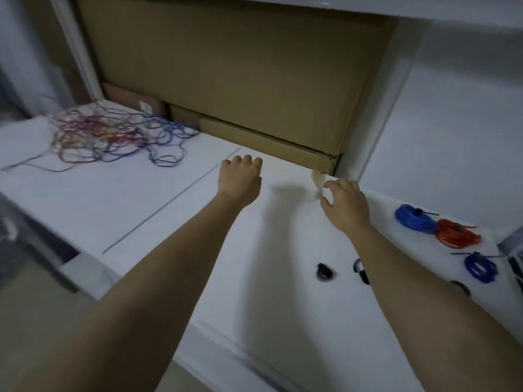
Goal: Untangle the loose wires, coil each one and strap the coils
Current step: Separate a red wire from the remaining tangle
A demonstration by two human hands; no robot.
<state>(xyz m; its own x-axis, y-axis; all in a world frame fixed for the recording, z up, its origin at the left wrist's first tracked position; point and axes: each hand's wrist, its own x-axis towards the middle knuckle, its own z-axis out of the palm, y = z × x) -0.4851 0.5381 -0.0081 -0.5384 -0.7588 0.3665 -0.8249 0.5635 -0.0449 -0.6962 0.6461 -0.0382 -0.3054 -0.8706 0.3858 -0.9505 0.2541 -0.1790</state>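
Readable txt: none | white label [146, 106] on brown box at back of counter: too blurred to read | no brands/nos.

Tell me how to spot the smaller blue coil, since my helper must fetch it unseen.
Start at the white table and go to its right end, where three coils lie. The smaller blue coil is the nearest one, below the red coil. Unlike the thick blue coil farther back, it is thin and flat.

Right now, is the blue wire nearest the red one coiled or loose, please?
Coiled: the blue wire forms a tight bundle beside the red coil, away from the loose tangle.
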